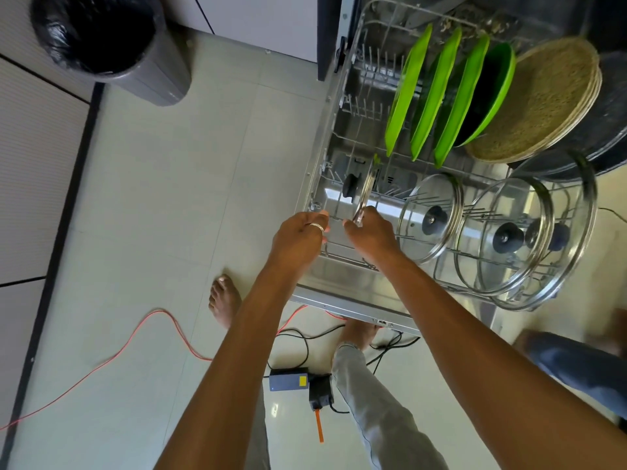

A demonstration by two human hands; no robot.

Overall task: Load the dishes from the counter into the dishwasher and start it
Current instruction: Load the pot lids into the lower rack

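Note:
The dishwasher's lower rack (339,137) is pulled out over the open door (346,307). My right hand (369,232) grips the rim of a glass lid (364,191) that stands on edge at the rack's near left, its black knob facing left. My left hand (302,235), with a ring, has its fingers curled at the rack's front wire beside it. Three more glass lids (431,218) stand in the rack to the right. Green plates (437,93) and woven round mats (539,100) stand in the far half.
A grey bin with a black liner (112,45) stands on the tiled floor at the upper left. An orange cable (163,330), black cables and a power adapter (288,379) lie on the floor by my bare feet. Another person's leg (583,364) is at the right edge.

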